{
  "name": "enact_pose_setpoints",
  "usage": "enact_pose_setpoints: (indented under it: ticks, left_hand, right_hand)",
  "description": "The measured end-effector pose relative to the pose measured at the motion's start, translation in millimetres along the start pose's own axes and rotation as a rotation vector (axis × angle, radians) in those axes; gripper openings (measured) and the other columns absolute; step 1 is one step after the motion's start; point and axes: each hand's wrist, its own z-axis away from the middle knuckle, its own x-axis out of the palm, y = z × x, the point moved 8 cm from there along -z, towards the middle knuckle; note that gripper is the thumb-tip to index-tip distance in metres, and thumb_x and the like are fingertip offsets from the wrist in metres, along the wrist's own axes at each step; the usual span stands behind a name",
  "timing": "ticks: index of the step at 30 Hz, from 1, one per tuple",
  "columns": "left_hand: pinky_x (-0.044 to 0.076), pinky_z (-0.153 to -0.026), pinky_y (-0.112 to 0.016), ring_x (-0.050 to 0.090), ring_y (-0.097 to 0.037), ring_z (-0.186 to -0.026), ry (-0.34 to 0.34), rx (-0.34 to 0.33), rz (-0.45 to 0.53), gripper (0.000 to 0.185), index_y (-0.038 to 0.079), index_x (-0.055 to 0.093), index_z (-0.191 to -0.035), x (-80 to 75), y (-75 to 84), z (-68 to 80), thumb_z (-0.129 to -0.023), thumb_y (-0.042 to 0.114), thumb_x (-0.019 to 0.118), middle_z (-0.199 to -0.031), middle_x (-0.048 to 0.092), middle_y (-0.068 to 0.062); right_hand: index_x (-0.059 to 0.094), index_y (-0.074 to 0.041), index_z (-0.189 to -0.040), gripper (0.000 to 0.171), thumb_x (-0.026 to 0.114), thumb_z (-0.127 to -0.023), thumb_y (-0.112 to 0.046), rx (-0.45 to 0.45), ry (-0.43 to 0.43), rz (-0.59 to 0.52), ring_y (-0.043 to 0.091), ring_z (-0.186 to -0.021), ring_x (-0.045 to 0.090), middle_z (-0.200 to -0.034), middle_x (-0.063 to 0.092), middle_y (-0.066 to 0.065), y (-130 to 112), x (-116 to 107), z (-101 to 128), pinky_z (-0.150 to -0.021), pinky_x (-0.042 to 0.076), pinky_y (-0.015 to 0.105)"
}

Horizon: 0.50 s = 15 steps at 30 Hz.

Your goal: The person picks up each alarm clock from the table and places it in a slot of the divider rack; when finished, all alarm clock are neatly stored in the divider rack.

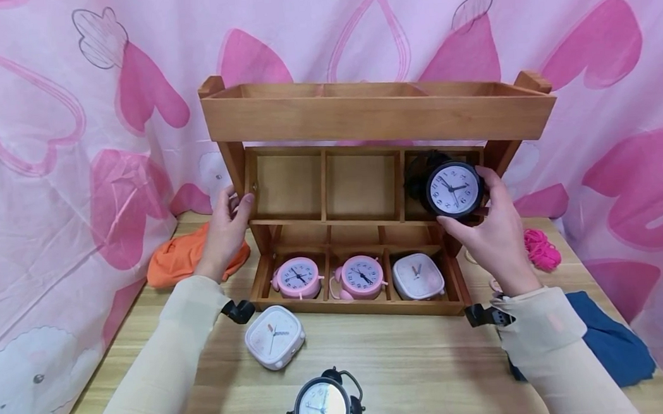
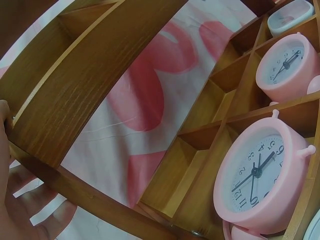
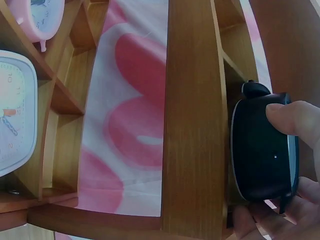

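Observation:
A black twin-bell alarm clock (image 1: 454, 189) is tilted on its side at the right compartment of the wooden rack's middle tier. My right hand (image 1: 495, 235) grips it by the rim, thumb and fingers on opposite sides of its casing (image 3: 262, 150). At the left upright of the wooden rack (image 1: 380, 116), my left hand (image 1: 227, 229) holds the frame, with fingers reaching behind it (image 2: 30, 200). In the bottom tier lie two pink alarm clocks, a left one (image 1: 298, 278) and a middle one (image 1: 361, 277), beside a white square clock (image 1: 418, 276) on the right.
On the table before the rack lie another white square clock (image 1: 275, 337) and a second black twin-bell clock (image 1: 323, 407). Orange cloth (image 1: 177, 257) sits at the left, pink yarn (image 1: 541, 249) and blue cloth (image 1: 613, 338) at the right. A patterned curtain (image 1: 145, 41) hangs behind.

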Motion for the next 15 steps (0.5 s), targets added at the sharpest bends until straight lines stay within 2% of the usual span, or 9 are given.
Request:
enact_pose_setpoints:
  ticks: [8,12,15]
  left_hand:
    - [0.040,-0.110,-0.055,0.042,-0.033,-0.140,0.000,-0.003,0.015,0.068,0.021,0.025,-0.153,0.5,1.4,0.2,-0.099,0.055,0.047,-0.155,0.039,-0.013]
    - [0.040,-0.110,-0.054,0.042,-0.033,-0.140,0.002,-0.006,0.015,0.068,0.021,0.026,-0.152,0.2,0.1,0.5,-0.098,0.056,0.047,-0.155,0.039,-0.012]
    - [0.040,-0.110,-0.054,0.041,-0.033,-0.141,0.003,-0.006,0.008,0.069,0.020,0.026,-0.152,0.1,-1.3,-0.1,-0.098,0.057,0.046,-0.155,0.039,-0.013]
  right_hand:
    - [0.031,-0.014,-0.151,0.090,0.083,-0.078,-0.020,-0.005,0.039,0.023,0.031,-0.120,0.049,-0.144,0.046,0.016,5.0,0.7,2.0,-0.093,0.052,0.057]
    - [0.032,-0.014,-0.152,0.090,0.083,-0.078,-0.020,-0.005,0.041,0.067,0.035,-0.129,0.036,-0.148,0.044,0.018,8.4,4.9,1.3,-0.100,0.040,0.058]
    - [0.031,-0.015,-0.153,0.091,0.083,-0.079,-0.023,0.017,0.022,0.109,0.038,-0.132,0.027,-0.151,0.042,0.018,12.8,9.6,-0.3,-0.099,0.029,0.060]
